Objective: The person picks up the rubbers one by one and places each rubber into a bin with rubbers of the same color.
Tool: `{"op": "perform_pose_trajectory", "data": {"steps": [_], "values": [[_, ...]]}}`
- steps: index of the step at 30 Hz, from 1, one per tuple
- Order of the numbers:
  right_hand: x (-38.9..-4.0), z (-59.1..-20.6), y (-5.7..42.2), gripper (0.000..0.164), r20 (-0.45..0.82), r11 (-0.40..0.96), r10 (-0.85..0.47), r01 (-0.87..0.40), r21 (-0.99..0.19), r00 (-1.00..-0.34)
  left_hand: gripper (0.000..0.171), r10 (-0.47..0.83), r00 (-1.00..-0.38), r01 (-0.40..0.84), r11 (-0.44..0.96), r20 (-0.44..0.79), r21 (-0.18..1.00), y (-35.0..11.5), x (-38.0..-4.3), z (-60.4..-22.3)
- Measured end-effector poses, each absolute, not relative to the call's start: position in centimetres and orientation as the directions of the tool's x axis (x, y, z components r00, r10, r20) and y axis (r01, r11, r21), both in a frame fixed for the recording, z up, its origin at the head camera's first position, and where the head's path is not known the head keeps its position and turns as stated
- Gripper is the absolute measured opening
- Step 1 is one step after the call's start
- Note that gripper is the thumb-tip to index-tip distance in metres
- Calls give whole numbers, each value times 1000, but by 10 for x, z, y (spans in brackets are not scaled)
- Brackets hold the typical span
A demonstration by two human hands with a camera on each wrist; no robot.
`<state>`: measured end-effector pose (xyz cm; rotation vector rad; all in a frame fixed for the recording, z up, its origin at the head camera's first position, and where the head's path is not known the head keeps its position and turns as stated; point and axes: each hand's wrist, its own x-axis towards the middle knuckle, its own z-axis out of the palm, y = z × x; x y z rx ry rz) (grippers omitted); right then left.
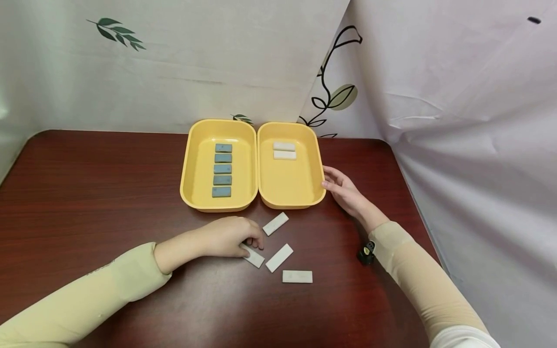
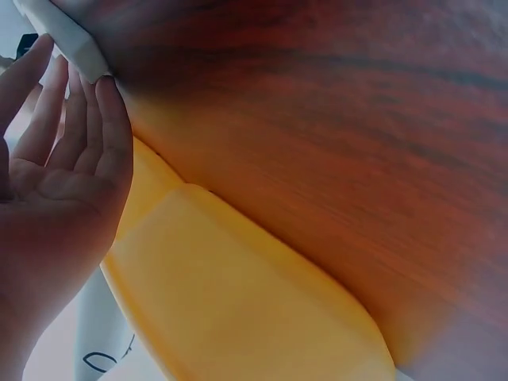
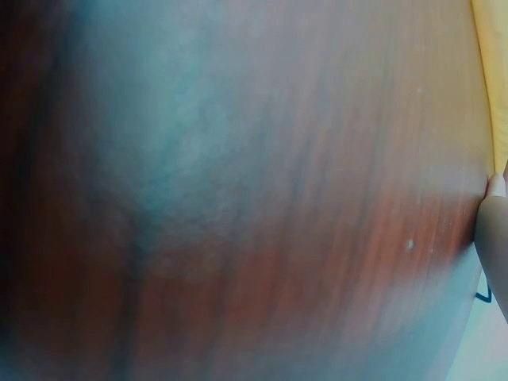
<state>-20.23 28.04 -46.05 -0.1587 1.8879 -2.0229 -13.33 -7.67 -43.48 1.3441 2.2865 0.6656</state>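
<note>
My left hand is over the table among loose white tiles, its thumb and fingertips pinching one white tile. That tile also shows at the fingertips in the left wrist view, as a white block. Three other white tiles lie close by: one tile near the trays, another tile to the right, and a third tile nearer the front. My right hand touches the outer right side of the right yellow tray, fingers extended and thumb at the rim.
The left yellow tray stands against the right one and holds a column of several blue-grey tiles. Two white tiles lie inside the right tray. A pale patterned curtain hangs behind the brown table.
</note>
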Motion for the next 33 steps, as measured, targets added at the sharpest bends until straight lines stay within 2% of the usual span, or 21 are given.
{"op": "perform_pose_trajectory", "data": {"steps": [14,22,33], "values": [[-203,-462,280,61,-154,-46,-339,181,-982,-928,23,884,-451,705,436,-120,560,-76,-132,-434],[-202,-461,281,61,-163,-40,-335,186,-982,-928,21,900,-429,741,399,-76,541,-77,-129,-435],[-202,-460,281,63,-169,-32,-342,191,-981,-924,22,896,-441,753,397,-45,524,-80,-124,-436]]}}
